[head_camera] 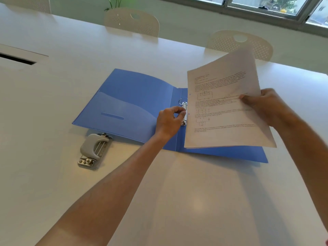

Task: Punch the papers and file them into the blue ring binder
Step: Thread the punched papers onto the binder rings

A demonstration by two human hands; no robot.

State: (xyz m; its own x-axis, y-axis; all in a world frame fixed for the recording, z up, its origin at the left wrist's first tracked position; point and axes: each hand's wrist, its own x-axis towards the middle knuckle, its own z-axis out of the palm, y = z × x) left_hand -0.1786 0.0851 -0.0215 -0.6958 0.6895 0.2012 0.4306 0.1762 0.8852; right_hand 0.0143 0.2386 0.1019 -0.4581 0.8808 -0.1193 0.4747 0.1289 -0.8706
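Filing is in hand: the blue ring binder (134, 102) lies open mid-frame on the worktop (195, 201). The left hand (168, 121) pinches the ring mechanism (184, 113); the right hand (262, 105) grips the papers (225, 107) just beside it — next, their punched holes must meet the rings.

There is only one view, from the camera on my head. It looks forward and down over the white desk (53, 103), from close above my two forearms, and it faces the chairs (131, 21) and the window (276, 6) beyond.
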